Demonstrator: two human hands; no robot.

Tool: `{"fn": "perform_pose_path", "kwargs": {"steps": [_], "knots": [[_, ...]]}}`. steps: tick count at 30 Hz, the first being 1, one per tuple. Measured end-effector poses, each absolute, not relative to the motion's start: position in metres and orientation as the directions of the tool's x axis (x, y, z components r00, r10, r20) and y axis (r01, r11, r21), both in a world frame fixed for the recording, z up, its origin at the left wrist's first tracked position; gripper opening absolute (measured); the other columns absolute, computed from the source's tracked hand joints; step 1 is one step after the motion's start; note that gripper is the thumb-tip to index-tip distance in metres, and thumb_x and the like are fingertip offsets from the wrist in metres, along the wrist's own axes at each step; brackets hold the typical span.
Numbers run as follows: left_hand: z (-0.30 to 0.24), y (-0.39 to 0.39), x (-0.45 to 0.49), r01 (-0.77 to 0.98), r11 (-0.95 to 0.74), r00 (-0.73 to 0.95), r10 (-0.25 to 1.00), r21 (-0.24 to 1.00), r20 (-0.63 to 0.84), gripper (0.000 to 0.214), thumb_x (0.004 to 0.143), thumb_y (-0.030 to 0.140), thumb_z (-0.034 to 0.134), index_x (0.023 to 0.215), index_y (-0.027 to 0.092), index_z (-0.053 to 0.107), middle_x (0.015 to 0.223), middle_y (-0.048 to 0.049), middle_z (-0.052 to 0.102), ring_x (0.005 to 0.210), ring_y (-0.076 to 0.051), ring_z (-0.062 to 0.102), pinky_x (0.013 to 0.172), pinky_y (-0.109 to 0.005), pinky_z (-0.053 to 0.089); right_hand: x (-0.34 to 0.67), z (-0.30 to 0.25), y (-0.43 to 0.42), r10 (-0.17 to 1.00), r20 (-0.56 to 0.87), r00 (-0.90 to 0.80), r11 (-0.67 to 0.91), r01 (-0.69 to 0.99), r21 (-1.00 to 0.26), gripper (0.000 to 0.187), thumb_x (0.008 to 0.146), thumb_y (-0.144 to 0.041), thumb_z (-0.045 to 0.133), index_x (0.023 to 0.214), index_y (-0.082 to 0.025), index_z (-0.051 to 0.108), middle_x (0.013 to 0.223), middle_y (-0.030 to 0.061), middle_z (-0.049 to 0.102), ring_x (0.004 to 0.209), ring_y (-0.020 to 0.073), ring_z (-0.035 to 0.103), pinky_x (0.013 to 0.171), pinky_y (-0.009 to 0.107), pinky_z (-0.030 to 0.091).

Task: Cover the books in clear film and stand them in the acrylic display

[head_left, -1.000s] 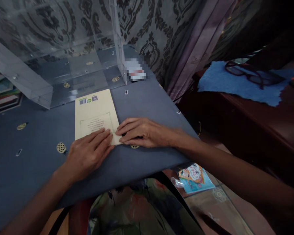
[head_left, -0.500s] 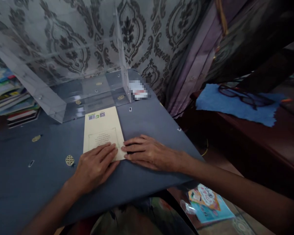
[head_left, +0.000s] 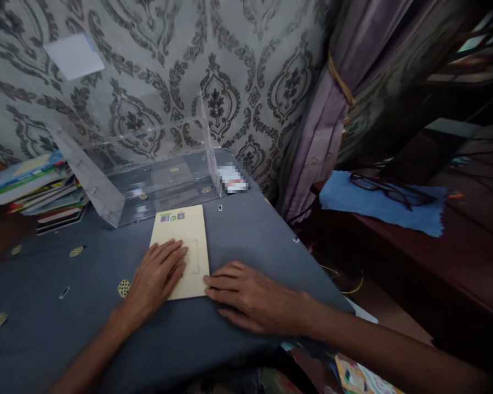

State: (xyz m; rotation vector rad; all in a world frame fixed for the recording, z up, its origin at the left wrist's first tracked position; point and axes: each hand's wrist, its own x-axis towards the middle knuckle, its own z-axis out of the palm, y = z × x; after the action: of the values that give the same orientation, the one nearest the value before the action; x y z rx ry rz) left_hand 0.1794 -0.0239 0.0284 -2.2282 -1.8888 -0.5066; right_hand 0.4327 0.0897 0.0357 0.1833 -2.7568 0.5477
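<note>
**View from the head-worn camera, left to right.** At far left, a stack of books (head_left: 36, 189) lies beyond the corner of a worktop (head_left: 246, 241) covered in blue-grey cloth printed with small gold ovals. A clear acrylic case (head_left: 164, 183) stands on the cloth, with damask wallpaper (head_left: 148, 65) behind it. Just in front of the case, and apart from it, a cream paperback book (head_left: 181, 241) lies flat, its barcode and QR code at the far edge. The left hand (head_left: 154, 282) rests palm down on the book's lower left part, its grip open and flat, with the fingers spread slightly and holding nothing between them. The right hand (head_left: 250, 298) lies palm down on the cloth, its fingertips (head_left: 209, 280) at the book's right edge; this grip is also open and closes on nothing. Beyond the case's right corner lies a small white and red item (head_left: 232, 179) (pixelated, so its kind cannot be told). Further right hang a mauve curtain (head_left: 324, 137) and, on a dark wooden surface (head_left: 435, 257), a blue cloth (head_left: 378, 205) bearing dark-framed spectacles (head_left: 388, 189). A colourful printed packet (head_left: 363, 377) shows below the worktop's edge.
</note>
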Motion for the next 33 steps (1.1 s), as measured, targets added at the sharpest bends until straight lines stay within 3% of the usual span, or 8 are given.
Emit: {"fn": "perform_pose_path", "kwargs": {"steps": [6,14,20,23,28,33], "knots": [[0.028,-0.026,0.173,0.977,-0.21,0.187,0.923,0.032,0.337,0.036,0.102,0.03,0.044,0.134,0.022,0.058,0.139,-0.0096,0.063,0.133,-0.025,0.056,0.11,-0.053,0.047,0.429,0.035,0.08,-0.049,0.347,-0.937,0.938,-0.163,-0.306,0.036,0.097,-0.023,0.054,0.129,-0.009,0.061,0.133,0.0133,0.065,0.118,0.024,0.057,0.101,0.041,0.046],[0.028,-0.061,0.206,0.95,-0.296,0.311,0.911,-0.096,0.269,0.049,0.103,0.03,0.041,0.151,0.02,0.039,0.15,-0.0097,0.053,0.142,-0.022,0.046,0.118,-0.048,0.038,0.43,0.035,0.084,-0.012,0.342,-0.94,0.899,-0.16,-0.408,0.03,0.098,-0.021,0.05,0.123,-0.013,0.066,0.131,0.0135,0.066,0.118,0.0227,0.057,0.1,0.042,0.049],[0.03,-0.078,0.216,0.955,-0.254,0.287,0.923,-0.155,0.258,0.05,0.102,0.025,0.042,0.151,0.017,0.039,0.151,-0.0089,0.052,0.144,-0.021,0.044,0.122,-0.047,0.033,0.409,0.034,0.098,0.053,0.46,-0.886,0.865,-0.189,-0.464,0.025,0.1,-0.021,0.049,0.111,-0.015,0.071,0.115,0.0108,0.074,0.107,0.0207,0.064,0.096,0.039,0.052],[0.03,-0.078,0.218,0.958,-0.241,0.275,0.923,-0.153,0.27,0.051,0.1,0.023,0.045,0.151,0.015,0.04,0.15,-0.01,0.052,0.144,-0.022,0.043,0.122,-0.048,0.032,0.371,0.036,0.109,0.109,0.453,-0.885,0.876,-0.131,-0.465,0.028,0.1,-0.02,0.05,0.12,-0.013,0.068,0.123,0.0121,0.071,0.117,0.0212,0.063,0.104,0.04,0.049],[0.027,-0.078,0.218,0.96,-0.237,0.273,0.915,-0.152,0.297,0.05,0.099,0.023,0.046,0.149,0.016,0.042,0.148,-0.0096,0.056,0.142,-0.022,0.046,0.121,-0.05,0.034,0.284,0.04,0.121,0.137,0.323,-0.936,0.937,0.016,-0.35,0.039,0.101,-0.026,0.051,0.137,-0.009,0.055,0.148,0.0168,0.053,0.139,0.0248,0.048,0.116,0.043,0.039],[0.021,-0.077,0.216,0.96,-0.241,0.275,0.907,-0.142,0.318,0.054,0.099,0.021,0.045,0.152,0.016,0.039,0.149,-0.0093,0.055,0.143,-0.022,0.044,0.121,-0.05,0.034,0.242,0.039,0.128,0.193,0.243,-0.951,0.95,0.119,-0.288,0.044,0.101,-0.032,0.053,0.133,-0.001,0.056,0.149,0.0232,0.049,0.144,0.0299,0.042,0.12,0.043,0.033]]}}
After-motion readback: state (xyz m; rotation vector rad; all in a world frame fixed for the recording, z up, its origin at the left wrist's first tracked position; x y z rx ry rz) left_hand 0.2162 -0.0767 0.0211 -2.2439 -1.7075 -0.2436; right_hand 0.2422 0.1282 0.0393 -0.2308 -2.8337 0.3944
